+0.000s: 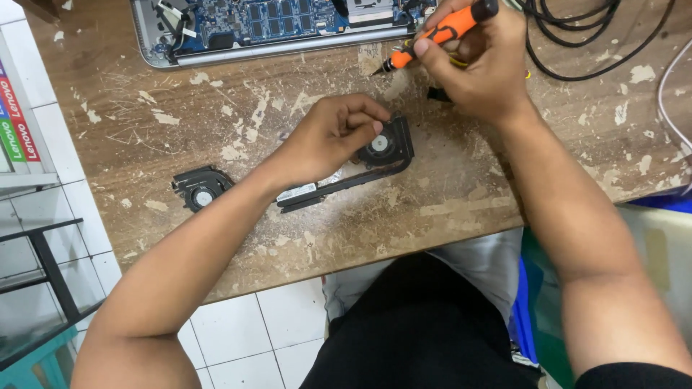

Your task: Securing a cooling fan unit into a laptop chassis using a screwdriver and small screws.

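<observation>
- Left hand point(333, 137) is pressing down on a black laptop cooling fan with a flat heat pipe point(386, 146), fingers curled over the fan's left rim and gripping it.
- Right hand point(479, 61) is grasping an orange-and-black screwdriver point(432, 37), thumb and fingers pinching its shaft.
- Two cooling fans are lying on the worn, paint-chipped wooden table point(461, 194): the held one at the middle, and a second black round fan point(202, 189) resting well apart to the left, untouched.
- One opened silver laptop with a blue circuit board point(274, 25) is sitting at the far edge.
- One black cable point(577, 43) is looping at the far right.
- Flat boxes with red and green edge strips point(14, 122) are standing at the left edge, beyond the table.
- Held fan's long axis is running from near-left to far-right, the round fan end pointing far-right and the heat pipe trailing near-left.
- Screwdriver is slanting with its tip pointing near-left, hovering just beyond the held fan, its handle rising to the far right.
</observation>
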